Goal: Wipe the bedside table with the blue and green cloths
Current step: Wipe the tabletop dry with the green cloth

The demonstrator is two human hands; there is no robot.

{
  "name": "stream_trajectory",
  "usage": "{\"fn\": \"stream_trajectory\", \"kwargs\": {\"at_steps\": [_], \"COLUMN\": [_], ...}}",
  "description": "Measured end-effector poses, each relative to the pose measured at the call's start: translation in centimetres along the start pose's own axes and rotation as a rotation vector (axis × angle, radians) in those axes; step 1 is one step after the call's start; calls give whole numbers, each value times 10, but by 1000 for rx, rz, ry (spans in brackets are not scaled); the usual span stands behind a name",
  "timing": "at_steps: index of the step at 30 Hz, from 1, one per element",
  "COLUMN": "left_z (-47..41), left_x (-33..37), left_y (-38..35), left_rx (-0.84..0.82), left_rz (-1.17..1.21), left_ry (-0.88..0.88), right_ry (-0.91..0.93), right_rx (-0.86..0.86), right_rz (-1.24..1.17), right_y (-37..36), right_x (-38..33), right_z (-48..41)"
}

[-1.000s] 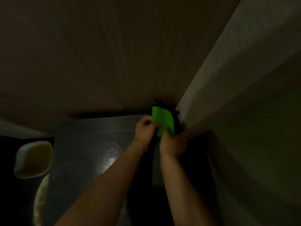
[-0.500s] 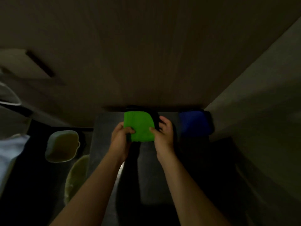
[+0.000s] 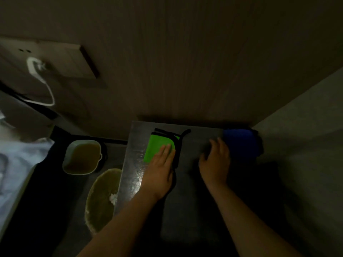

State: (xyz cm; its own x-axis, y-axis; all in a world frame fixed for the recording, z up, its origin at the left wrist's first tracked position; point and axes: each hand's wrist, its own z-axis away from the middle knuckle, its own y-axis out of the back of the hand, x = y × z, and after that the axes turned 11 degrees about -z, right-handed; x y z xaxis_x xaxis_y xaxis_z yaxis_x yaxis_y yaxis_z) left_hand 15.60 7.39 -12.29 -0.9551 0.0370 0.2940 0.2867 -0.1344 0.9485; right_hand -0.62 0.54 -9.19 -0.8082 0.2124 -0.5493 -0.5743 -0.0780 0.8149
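The room is dim. A folded green cloth (image 3: 157, 146) with a black edge lies at the back left of the dark grey bedside table (image 3: 196, 143). My left hand (image 3: 160, 168) presses flat on it, fingers straight. A folded blue cloth (image 3: 241, 143) sits at the table's back right corner, against the wall. My right hand (image 3: 215, 162) hovers just left of the blue cloth with fingers loosely curled and nothing in it; whether it touches the cloth is unclear.
A wood-panel wall (image 3: 185, 62) rises behind the table and a pale wall (image 3: 306, 136) stands at the right. Left of the table sit a small bin (image 3: 82, 156) and a round lined basket (image 3: 102, 197). A white charger and cable (image 3: 39, 78) hang from a wall socket.
My right hand let go of the green cloth and moved right toward the blue one. The left hand shifted from gripping the green cloth to lying flat on it on the table.
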Motion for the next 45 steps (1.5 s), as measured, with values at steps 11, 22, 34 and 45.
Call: {"fn": "stream_trajectory", "kwargs": {"at_steps": [11, 22, 34, 45], "left_z": [-8, -8, -9, -16], "left_x": [4, -42, -41, -41], "left_y": [-2, -4, -10, -1], "left_rx": [58, -32, -21, -82], "left_rz": [-68, -98, -231, -286], "left_ry": [141, 133, 151, 33], "right_ry": [549, 612, 575, 576], "right_rx": [-237, -407, -347, -246], "right_rz": [164, 181, 216, 327], "right_y": [-13, -91, -86, -81], "right_x": [-15, -54, -57, -56], "right_z": [6, 25, 25, 23]}}
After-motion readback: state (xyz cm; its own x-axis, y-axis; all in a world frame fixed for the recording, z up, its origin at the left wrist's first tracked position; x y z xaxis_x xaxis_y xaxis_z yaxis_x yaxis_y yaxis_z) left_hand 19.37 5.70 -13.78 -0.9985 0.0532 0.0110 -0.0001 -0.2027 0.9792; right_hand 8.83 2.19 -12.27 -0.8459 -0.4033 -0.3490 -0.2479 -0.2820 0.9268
